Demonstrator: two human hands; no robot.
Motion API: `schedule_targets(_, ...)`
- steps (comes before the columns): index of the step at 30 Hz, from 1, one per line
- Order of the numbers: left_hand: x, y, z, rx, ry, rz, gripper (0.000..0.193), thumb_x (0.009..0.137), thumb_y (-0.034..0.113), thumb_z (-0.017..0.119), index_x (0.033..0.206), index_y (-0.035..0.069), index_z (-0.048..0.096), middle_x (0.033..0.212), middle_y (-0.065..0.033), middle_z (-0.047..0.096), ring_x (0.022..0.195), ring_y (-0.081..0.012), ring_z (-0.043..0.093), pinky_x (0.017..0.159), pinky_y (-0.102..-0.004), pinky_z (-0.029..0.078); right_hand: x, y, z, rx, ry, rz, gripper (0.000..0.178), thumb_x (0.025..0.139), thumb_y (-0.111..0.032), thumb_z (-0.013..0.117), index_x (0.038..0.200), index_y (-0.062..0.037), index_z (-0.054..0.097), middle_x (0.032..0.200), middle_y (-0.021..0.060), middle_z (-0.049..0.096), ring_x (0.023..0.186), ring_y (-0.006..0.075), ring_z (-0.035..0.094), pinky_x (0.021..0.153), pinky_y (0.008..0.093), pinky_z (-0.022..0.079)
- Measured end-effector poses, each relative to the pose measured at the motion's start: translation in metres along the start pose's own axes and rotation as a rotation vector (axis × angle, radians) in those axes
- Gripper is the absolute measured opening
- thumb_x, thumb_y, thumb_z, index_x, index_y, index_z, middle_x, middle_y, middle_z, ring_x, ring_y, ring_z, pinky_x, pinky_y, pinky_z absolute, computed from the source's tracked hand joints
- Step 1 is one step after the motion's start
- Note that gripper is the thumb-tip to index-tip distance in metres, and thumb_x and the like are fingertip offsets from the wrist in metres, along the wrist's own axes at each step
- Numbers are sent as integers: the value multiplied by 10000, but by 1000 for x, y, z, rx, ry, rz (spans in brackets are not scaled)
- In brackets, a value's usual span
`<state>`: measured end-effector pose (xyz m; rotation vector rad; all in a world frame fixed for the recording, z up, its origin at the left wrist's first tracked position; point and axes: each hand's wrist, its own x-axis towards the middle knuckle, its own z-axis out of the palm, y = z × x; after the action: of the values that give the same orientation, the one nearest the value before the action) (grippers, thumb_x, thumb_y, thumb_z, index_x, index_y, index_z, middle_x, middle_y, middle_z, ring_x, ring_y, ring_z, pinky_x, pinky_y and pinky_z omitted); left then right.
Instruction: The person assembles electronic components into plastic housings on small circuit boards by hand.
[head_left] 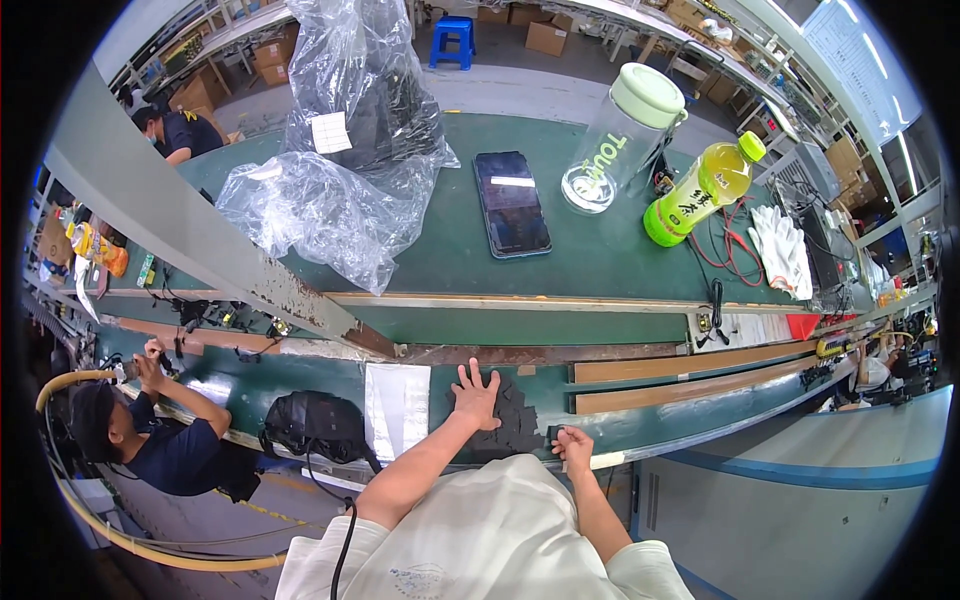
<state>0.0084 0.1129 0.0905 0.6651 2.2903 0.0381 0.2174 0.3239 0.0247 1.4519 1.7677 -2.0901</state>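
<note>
Co-worker in dark shirt (165, 450) sat at far left of belt. Black bag (315, 422) lay on green conveyor (250, 385), white sheet (397, 408) just beside it. Left hand (474, 396) lay flat, fingers spread apart, pressing on pile of dark flat pieces (515, 420) at belt centre. Right hand (572, 448) at near belt edge, fingers curled together on a small dark piece; exact grip hidden, cannot tell. Upper shelf: plastic bag (330, 190), phone (511, 203), clear jar w/ green lid (625, 140), green drink bottle (700, 190), white gloves (782, 250).
</note>
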Motion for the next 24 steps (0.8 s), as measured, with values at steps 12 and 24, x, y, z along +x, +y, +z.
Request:
schedule_targets(12, 0, 4, 0, 26, -5, -3, 1221, 735, 518, 859, 1654, 147, 145, 1652, -390, -79, 1509, -622, 78, 1138, -685, 323, 12, -11, -4, 64, -74, 65, 132, 938, -153, 766, 972, -46, 697, 826, 92, 754, 566, 113, 651, 473, 226, 424)
schedule_targets(24, -2, 5, 0, 28, -12, -10, 1221, 738, 527, 854, 1654, 143, 143, 1650, -392, -89, 1514, -618, 58, 1143, -685, 312, 13, -8, -5, 90, -98, 59, 153, 936, -143, 761, 1005, -14, 717, 828, 94, 758, 573, 136, 679, 474, 233, 429)
